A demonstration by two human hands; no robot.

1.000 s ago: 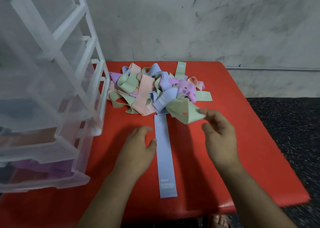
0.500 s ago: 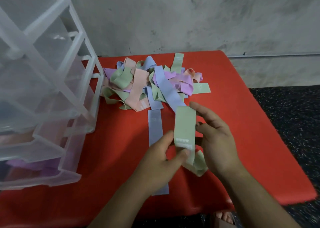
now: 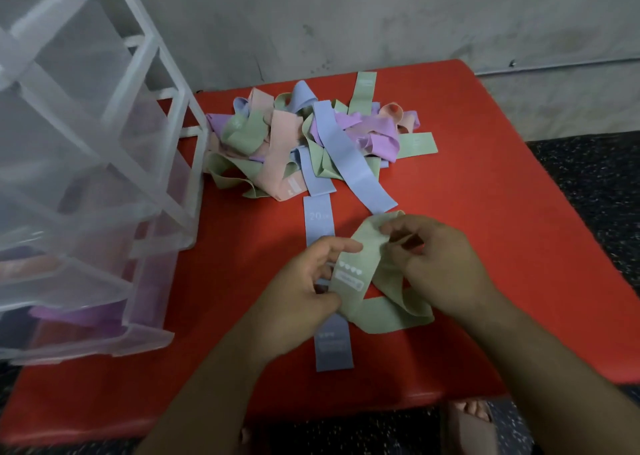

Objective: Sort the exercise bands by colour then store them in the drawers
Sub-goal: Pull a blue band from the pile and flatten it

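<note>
A green exercise band (image 3: 372,283) hangs looped between both hands over the red table (image 3: 502,247). My left hand (image 3: 308,299) pinches its printed end, and my right hand (image 3: 440,264) grips the upper loop. Beneath the hands a blue band (image 3: 317,217) lies flat and straight, partly hidden by them. At the back of the table sits a tangled pile of bands (image 3: 311,143) in green, pink, blue and purple. The clear plastic drawer unit (image 3: 86,184) stands at the left, with purple and pink bands showing through its lower drawers.
A grey concrete wall (image 3: 381,15) runs behind the table. Dark speckled floor (image 3: 595,184) lies to the right. A foot (image 3: 471,423) shows below the table's front edge. The drawer unit stands close to the pile's left side.
My right hand pulled the green band out of the pile toward me. My left hand left the table beside the blue band and took hold of the green band's end.
</note>
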